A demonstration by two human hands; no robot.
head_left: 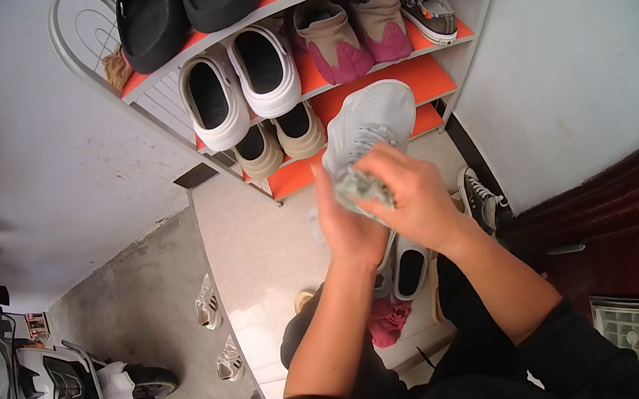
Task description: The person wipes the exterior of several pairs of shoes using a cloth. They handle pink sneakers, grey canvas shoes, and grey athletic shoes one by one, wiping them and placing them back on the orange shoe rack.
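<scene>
A light grey lace-up sneaker [374, 111] is held up in front of me, its toe pointing away toward the shoe rack. My left hand [344, 229] grips the sneaker near its heel end, with its thumb up along the left side and its other fingers mostly hidden. Over the shoe's opening, just below the laces, my right hand [419, 197] pinches a crumpled, pale greenish wad [362, 190], cloth or paper. The wad is slightly blurred and touches or nearly touches the shoe.
Ahead stands a metal rack with orange shelves [335, 94], bearing several pairs of shoes. Below my hands are a grey-white shoe [411, 270] and a red cloth [390, 320]. A dark sneaker [477, 197] lies right, by the wall. At left, a white scooter [70, 384] stands on concrete.
</scene>
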